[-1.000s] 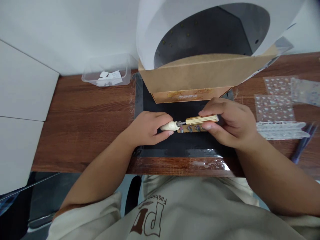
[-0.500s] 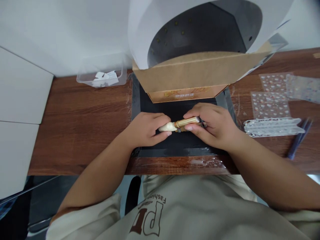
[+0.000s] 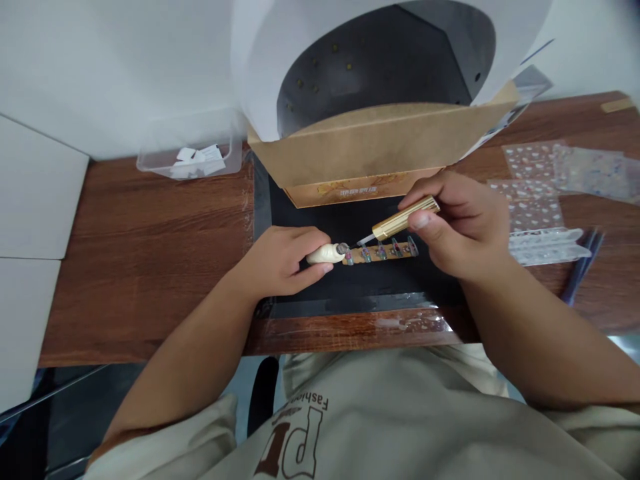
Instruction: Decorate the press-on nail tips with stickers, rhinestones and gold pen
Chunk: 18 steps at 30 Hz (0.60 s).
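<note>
My left hand [image 3: 295,260] is closed around a cream nail polish bottle [image 3: 325,253], tipped on its side with its neck facing right. Between the fingers and thumb of my right hand [image 3: 457,223] is a gold-capped nail polish brush [image 3: 403,219]. Its bristle end points down-left, just right of the bottle's open neck. Beneath the brush, a tan strip [image 3: 380,257] carries several decorated nail tips [image 3: 381,251] in a row on the black mat [image 3: 320,290]. The bottle covers or meets the strip's left end.
A white nail lamp [image 3: 260,73] sits on a cardboard box [image 3: 380,143] behind the mat. A clear bin [image 3: 190,163] with white scraps stands at the back left. Sticker sheets [image 3: 530,203], a clear plastic tray [image 3: 547,247] and dark blue sticks [image 3: 583,270] lie to the right.
My right hand has drawn the gold-capped brush out of the bottle, moving right and slightly up. The strip of nail tips now shows. My left hand still holds the bottle.
</note>
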Tool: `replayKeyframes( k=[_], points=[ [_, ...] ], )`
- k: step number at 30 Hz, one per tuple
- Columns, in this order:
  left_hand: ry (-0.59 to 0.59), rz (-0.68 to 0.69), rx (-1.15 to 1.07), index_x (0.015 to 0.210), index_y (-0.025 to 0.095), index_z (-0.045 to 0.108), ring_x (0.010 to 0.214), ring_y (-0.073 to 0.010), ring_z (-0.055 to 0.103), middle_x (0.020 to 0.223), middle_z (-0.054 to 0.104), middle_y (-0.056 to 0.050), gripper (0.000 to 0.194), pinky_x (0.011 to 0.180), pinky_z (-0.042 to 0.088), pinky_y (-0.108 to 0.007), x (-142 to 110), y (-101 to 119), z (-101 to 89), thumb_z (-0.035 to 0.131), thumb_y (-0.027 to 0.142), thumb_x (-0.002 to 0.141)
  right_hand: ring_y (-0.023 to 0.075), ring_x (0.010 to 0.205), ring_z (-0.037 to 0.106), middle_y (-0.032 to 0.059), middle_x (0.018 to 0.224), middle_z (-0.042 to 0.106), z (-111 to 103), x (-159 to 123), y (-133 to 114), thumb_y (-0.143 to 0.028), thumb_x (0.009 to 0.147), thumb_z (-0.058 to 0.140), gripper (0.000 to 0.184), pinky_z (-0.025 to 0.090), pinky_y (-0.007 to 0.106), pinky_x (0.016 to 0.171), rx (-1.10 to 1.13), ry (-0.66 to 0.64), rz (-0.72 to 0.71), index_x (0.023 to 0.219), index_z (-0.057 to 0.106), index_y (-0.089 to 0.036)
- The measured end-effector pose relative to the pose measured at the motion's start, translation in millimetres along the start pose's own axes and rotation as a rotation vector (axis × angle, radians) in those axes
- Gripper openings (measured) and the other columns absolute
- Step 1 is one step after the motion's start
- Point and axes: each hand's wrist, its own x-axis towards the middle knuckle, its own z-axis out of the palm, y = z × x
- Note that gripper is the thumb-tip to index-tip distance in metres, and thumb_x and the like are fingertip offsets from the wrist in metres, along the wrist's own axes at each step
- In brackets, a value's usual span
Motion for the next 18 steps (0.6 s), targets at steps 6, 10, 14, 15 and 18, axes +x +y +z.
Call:
replayKeyframes(
  k=[6, 10, 14, 15, 18],
  points=[
    [0.007, -0.01, 0.033, 0.092, 0.018, 0.057, 0.061, -0.0123, 0.053, 0.074, 0.061, 0.0, 0.023, 0.058, 0.036, -0.024, -1, -1, -2.1, 0.051, 0.041, 0.095, 0.0092, 0.053, 0.052, -0.0023, 0.062, 0.062, -4, 7, 6, -0.042, 0.091, 0.063, 0.028, 0.038, 0.025, 0.052, -0.074, -0.117, 0.006, 0.074, 0.063, -0.02],
    [-0.01, -0.029, 0.062, 0.09, 0.019, 0.057, 0.06, -0.0123, 0.052, 0.073, 0.06, 0.0, 0.024, 0.057, 0.036, -0.025, 0, -1, -3.4, 0.049, 0.042, 0.096, 0.0092, 0.053, 0.05, -0.0029, 0.06, 0.059, -2, 8, 9, -0.044, 0.092, 0.061, 0.032, 0.038, 0.025, 0.053, -0.124, -0.207, 0.007, 0.071, 0.061, -0.019],
    [-0.03, -0.045, 0.053, 0.091, 0.019, 0.057, 0.061, -0.0125, 0.052, 0.074, 0.06, 0.0, 0.024, 0.058, 0.037, -0.025, 0, -1, -4.3, 0.049, 0.042, 0.095, 0.0091, 0.052, 0.051, -0.0031, 0.061, 0.06, 0, 7, 10, -0.04, 0.091, 0.061, 0.027, 0.037, 0.025, 0.053, -0.153, -0.209, -0.024, 0.073, 0.061, -0.019],
    [-0.033, -0.049, 0.051, 0.091, 0.019, 0.057, 0.061, -0.0125, 0.052, 0.074, 0.06, 0.0, 0.025, 0.057, 0.037, -0.025, 0, -1, -4.4, 0.049, 0.042, 0.095, 0.0092, 0.052, 0.051, -0.0033, 0.061, 0.059, 0, 7, 11, -0.04, 0.091, 0.061, 0.027, 0.037, 0.025, 0.053, -0.162, -0.213, -0.025, 0.073, 0.061, -0.019],
    [-0.035, -0.055, 0.055, 0.09, 0.019, 0.056, 0.06, -0.0125, 0.052, 0.073, 0.06, 0.0, 0.025, 0.057, 0.037, -0.025, 1, 0, -4.8, 0.048, 0.042, 0.095, 0.0107, 0.054, 0.053, -0.0027, 0.062, 0.06, 0, 6, 12, -0.041, 0.091, 0.06, 0.028, 0.038, 0.026, 0.055, -0.218, -0.222, -0.022, 0.074, 0.061, -0.02]
  ],
)
